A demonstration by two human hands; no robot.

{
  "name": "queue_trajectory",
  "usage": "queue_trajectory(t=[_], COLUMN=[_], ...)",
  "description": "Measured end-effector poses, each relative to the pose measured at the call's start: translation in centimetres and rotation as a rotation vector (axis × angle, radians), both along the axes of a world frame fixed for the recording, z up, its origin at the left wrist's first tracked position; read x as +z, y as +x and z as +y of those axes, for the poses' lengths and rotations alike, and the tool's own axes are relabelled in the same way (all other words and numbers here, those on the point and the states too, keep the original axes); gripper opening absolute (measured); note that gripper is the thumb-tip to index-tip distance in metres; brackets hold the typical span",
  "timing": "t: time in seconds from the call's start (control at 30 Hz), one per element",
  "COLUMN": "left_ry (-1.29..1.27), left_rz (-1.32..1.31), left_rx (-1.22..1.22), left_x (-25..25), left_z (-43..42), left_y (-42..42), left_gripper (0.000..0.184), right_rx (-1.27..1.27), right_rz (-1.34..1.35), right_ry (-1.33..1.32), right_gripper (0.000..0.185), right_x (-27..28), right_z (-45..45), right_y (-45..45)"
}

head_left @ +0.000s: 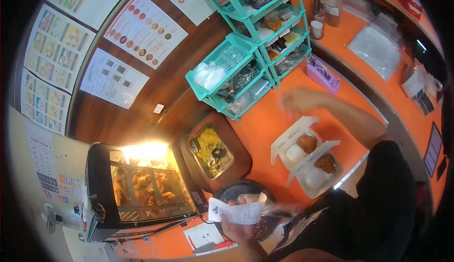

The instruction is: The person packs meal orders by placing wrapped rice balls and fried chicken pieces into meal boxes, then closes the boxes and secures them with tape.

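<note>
Two open boxes at 4 o'clock; paper slip in left hand

Clock positions refer to the head view, measured from its center, with 12 at the top edge.

Left hand (238,230): 6 o'clock. Fingers are closed on the paper slip (243,213), which overlaps the pan (229,189) in view. Clear plastic (280,209) adjoins the slip on its 3 o'clock side; whether the hand grips it cannot be determined.

Right hand (299,100): between 2 and 3 o'clock, near the rack (266,39) and the tape dispenser (323,76). Motion blur obscures the fingers; opening and contents cannot be determined.

Boxes: upper box (282,147) and lower box (309,189), side by side on the orange counter (258,128), lids raised. Each contains one white portion and one browned piece of food.

Surrounding equipment:
- Rack: 12 to 1 o'clock, teal, tiered, loaded with packets.
- Tray (229,166): 7 o'clock, metal rim, yellow contents.
- Cabinet (102,186): 8 o'clock, lit, browned food behind glass.
- Posters (144,29): 9 to 11 o'clock, on the wall.
</note>
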State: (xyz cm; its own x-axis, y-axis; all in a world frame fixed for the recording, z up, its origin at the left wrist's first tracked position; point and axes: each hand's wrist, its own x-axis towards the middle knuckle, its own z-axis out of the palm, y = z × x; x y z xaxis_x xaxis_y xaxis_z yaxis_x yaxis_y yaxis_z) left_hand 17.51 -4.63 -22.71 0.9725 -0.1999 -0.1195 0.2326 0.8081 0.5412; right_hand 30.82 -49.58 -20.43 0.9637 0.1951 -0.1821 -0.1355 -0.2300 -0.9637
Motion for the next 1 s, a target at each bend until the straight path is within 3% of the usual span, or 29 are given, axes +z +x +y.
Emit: queue_trajectory(t=[0.03,0.1,0.17,0.33,0.4,0.47,0.73,0.87,1.0], left_ry=[0.026,0.001,0.05,0.147,0.141,0.118,0.177,0.15,0.15], left_rz=[0.001,0.007,-0.004,0.034,0.106,0.176,0.035,0.176,0.113], left_rx=[0.032,0.067,0.097,0.1,0.149,0.203,0.326,0.414,0.445], left_x=[-0.1,1.0,1.6,1.6,1.7,1.9,2.1,2.6,2.3], left_z=[-0.2,-1.9,-3.5,-4.9,-5.5,-6.7,-8.9,-9.1,-8.4], left_y=[-0.5,-1.5,-2.5,-5.1,-6.3,-8.0,-11.1,-13.0,-14.9], left_gripper=[0.054,0.057,0.056,0.061,0.062,0.063,0.063,0.064,0.061], right_rx=[-0.251,-0.66,-0.778,-0.654,-0.505,-0.393,-0.45,-0.501,-0.622], right_rz=[-0.246,-0.708,-0.738,-1.04,-0.549,-0.411,-0.462,-0.515,-0.668], right_ry=[0.012,-0.421,-0.486,-0.672,-0.948,-1.056,-1.119,-1.162,-1.167], right_gripper=[0.018,0.019,0.018,0.024,0.025,0.025,0.025,0.025,0.026], right_x=[-1.5,-1.1,0.6,0.7,2.9,4.0,3.8,2.3,1.8], right_z=[-3.3,-8.8,-12.4,-15.8,-14.8,-14.2,-14.2,-13.8,-13.7], right_y=[3.3,8.6,12.1,22.4,25.5,28.4,31.9,30.1,25.3])
